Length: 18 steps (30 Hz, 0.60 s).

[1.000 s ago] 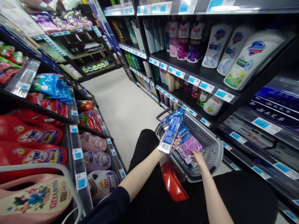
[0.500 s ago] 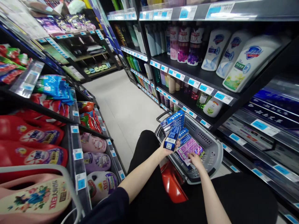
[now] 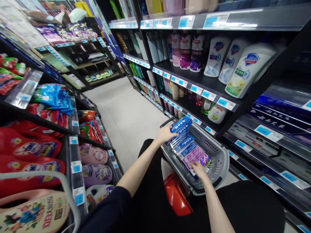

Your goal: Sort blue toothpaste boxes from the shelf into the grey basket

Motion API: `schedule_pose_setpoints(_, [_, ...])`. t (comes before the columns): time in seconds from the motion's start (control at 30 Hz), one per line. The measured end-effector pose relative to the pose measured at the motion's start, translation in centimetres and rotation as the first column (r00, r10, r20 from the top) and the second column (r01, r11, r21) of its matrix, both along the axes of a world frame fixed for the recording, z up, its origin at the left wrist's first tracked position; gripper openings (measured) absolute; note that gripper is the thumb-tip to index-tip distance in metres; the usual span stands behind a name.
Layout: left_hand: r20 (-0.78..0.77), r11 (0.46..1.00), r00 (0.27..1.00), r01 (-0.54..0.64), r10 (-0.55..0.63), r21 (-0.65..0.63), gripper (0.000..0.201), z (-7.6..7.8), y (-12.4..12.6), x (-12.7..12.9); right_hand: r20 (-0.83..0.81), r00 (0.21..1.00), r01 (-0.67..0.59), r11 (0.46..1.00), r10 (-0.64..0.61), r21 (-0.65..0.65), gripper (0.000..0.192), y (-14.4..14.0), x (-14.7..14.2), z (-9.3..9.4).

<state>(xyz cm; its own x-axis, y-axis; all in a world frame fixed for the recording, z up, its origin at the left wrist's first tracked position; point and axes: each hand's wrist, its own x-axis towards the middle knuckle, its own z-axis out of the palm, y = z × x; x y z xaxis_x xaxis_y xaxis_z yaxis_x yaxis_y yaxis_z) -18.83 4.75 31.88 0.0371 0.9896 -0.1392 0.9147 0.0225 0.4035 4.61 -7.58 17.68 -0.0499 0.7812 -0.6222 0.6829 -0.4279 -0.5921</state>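
A grey shopping basket [image 3: 218, 155] rests on my lap and holds several blue toothpaste boxes [image 3: 181, 129] and purple boxes [image 3: 194, 155]. My left hand [image 3: 165, 133] lies against the left end of the stacked blue boxes at the basket's far rim, fingers on them. My right hand [image 3: 198, 168] rests on the purple boxes near the basket's front edge, fingers bent down onto them. Both forearms reach forward over my black-clad legs.
Shelves with body-wash bottles [image 3: 245, 69] and shampoo stand on the right. Red detergent bags [image 3: 31, 149] and pastel jugs [image 3: 93, 154] fill the left shelves. A red object [image 3: 176, 195] sits under the basket. The pale aisle floor [image 3: 123, 110] runs ahead.
My left hand has lowered the blue box it held upright onto the stack in the basket. The right hand stayed on the purple boxes.
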Motion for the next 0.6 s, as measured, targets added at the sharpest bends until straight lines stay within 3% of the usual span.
schedule_pose_setpoints(0.07, [-0.157, 0.999, 0.987, -0.014, 0.022, 0.050, 0.064, 0.3, 2.0, -0.3, -0.002, 1.000, -0.003, 1.000, 0.003, -0.001, 0.033, 0.0, -0.1, 0.1])
schedule_pose_setpoints(0.23, [-0.239, 0.997, 0.969, -0.039, 0.054, 0.068, 0.058, -1.6, 5.1, -0.9, -0.005, 1.000, 0.000, 1.000, 0.000, 0.008, 0.033, 0.0, -0.4, 0.5])
schedule_pose_setpoints(0.6, [-0.249, 1.000, 0.968, 0.022, -0.016, 0.018, 0.062, -5.5, 6.5, -1.1, 0.009, 1.000, -0.009, 1.000, 0.008, 0.016, 0.032, 0.3, -0.7, 0.8])
